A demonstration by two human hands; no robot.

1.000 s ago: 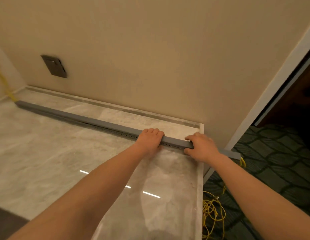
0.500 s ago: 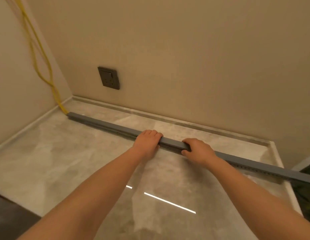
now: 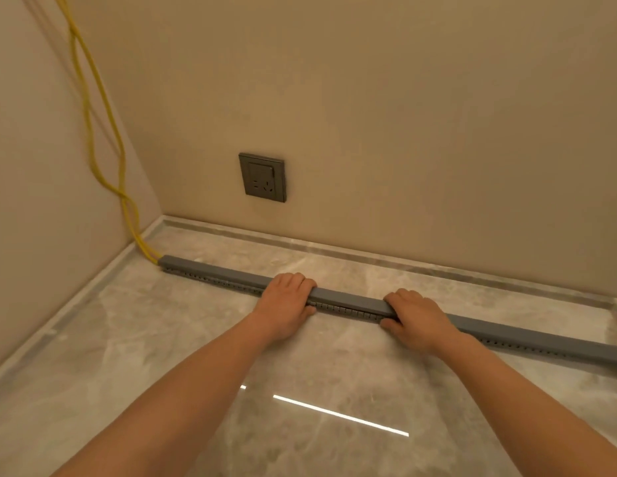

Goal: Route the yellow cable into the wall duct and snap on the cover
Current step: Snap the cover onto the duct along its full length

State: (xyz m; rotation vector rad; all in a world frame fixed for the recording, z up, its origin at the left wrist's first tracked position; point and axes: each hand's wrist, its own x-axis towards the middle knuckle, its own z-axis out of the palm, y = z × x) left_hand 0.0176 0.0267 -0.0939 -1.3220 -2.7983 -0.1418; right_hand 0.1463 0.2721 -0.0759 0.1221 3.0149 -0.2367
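Note:
A long grey slotted duct [image 3: 210,271] lies across the marble surface, from the left corner to the right edge of view, with its grey cover [image 3: 348,299] on top. My left hand [image 3: 289,297] presses down on the cover near the middle, fingers curled over its far edge. My right hand [image 3: 415,315] grips duct and cover a little to the right, thumb on the near side. Yellow cable [image 3: 93,132] hangs down the left wall and enters the duct's left end. Inside the duct the cable is hidden.
A dark wall socket [image 3: 263,178] sits on the back wall above the duct. The marble surface [image 3: 162,356] has a raised lip along the back and left walls. A bright light reflection [image 3: 338,414] lies near me.
The view has swung left; the corner and hanging cable now show. Both hands have slid left along the duct cover, still pressing on it.

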